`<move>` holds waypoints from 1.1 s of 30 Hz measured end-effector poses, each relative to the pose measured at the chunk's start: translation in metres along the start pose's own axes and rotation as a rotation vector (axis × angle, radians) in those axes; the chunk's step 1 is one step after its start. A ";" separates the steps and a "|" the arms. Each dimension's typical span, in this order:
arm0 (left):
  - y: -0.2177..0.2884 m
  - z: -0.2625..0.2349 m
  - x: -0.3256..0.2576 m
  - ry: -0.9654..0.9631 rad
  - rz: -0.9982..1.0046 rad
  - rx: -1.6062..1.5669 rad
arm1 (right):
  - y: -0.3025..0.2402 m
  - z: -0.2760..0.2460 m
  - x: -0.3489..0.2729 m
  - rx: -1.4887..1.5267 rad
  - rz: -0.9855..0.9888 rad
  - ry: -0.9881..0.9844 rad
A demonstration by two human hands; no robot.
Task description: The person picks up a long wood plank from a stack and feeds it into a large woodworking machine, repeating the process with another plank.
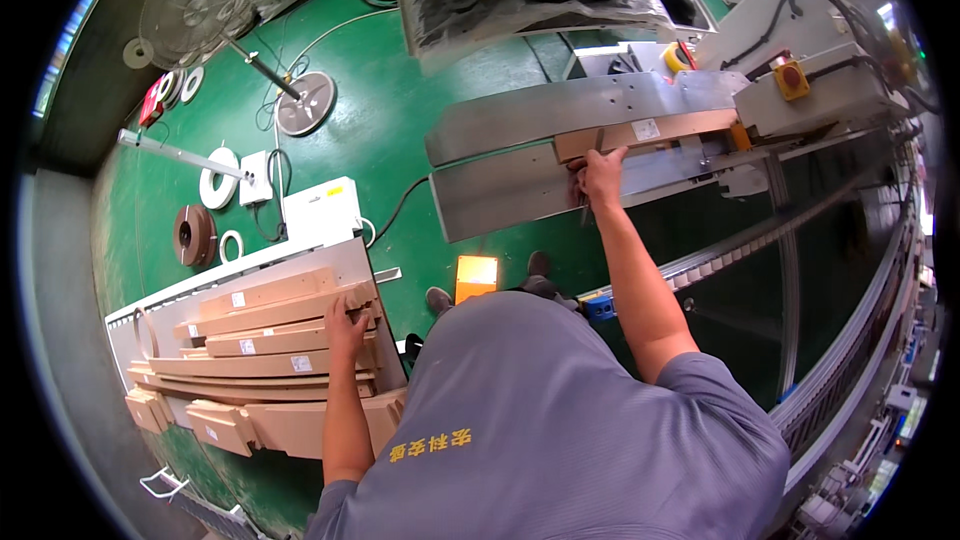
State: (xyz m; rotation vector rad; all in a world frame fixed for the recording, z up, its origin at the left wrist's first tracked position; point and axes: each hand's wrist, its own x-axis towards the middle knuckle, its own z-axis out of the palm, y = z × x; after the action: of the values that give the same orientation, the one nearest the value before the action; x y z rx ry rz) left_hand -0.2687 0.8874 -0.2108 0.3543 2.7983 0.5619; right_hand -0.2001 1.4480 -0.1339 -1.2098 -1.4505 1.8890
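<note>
1. On the far left, a standing fan [197, 10] rises from a green floor [370, 140]. Nearer you, a brown roll [205, 237] lies on that floor beside a white ring [206, 183].
2. At your near left, a low grey table [348, 262] carries a stack of long brown boards [240, 367], several with small white labels. A white box [320, 212] stands just beyond the table's far edge.
3. On the right end of that stack, your left hand [345, 328] reaches down with its fingers bent and partly closed, touching the boards. Whether it grips one is not clear from this view.
4. Between the two work areas, near your feet, an orange box [477, 275] sits on the floor.
5. Across to the right, a grey metal bench [500, 200] slants away from you. Your right hand [602, 178] is at the left end of a labelled brown board [700, 125] lying lengthwise on it. The thumb and fingers are bent and slightly apart, touching the board's near edge; how firmly they hold it you cannot see.
6. Past the board's right end, a yellow-and-red switch [791, 80] is mounted on a pale machine housing [830, 100].
</note>
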 end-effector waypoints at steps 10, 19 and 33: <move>0.018 0.006 -0.003 -0.013 -0.001 -0.022 | -0.026 -0.057 0.045 -0.097 -0.046 0.180; -0.003 0.010 -0.034 -0.006 -0.009 -0.040 | -0.027 -0.130 0.126 -0.306 -0.171 0.319; -0.003 -0.025 -0.043 -0.055 0.083 0.036 | -0.002 -0.148 0.110 -0.021 -0.226 0.214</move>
State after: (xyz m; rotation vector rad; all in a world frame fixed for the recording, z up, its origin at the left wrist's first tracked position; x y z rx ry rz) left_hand -0.2359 0.8643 -0.1809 0.4877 2.7547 0.5122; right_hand -0.1292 1.6120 -0.1797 -1.1641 -1.4282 1.5491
